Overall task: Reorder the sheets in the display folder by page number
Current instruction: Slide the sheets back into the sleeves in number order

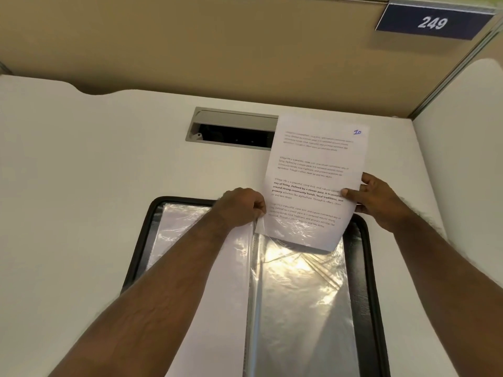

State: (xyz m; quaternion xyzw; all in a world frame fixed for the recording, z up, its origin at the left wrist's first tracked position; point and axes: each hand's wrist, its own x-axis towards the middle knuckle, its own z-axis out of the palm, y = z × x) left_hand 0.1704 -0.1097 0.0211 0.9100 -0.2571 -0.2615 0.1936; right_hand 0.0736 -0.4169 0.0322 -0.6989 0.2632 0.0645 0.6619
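One thin white printed sheet [313, 180], rectangular and hand-numbered 10 in blue ink at its top corner, stands tilted with its lower end inside the crinkled clear plastic sleeve [302, 268] of the right-hand page, most of it above the sleeve's mouth. The right hand [373, 200] makes a grip on the sheet's right edge, thumb pressed on the printed face and fingers curled behind. The left hand [242, 206] pinches the glossy film at the sleeve's upper left corner, just beside the sheet's left edge, with its fingers curled tight. Below both grips the one display folder [362, 268] lies open on the smooth white bench [95, 172]; it has a black, rounded-corner cover and two visible shiny, wrinkled sleeve pages, the left one holding white paper. Beyond the grips, partly behind the sheet's top, sits one rectangular grey metal cable slot [234, 129] sunk in the bench. Far up to the right, a dark blue sign [432, 21] reads 249 on the tan partition [217, 50].
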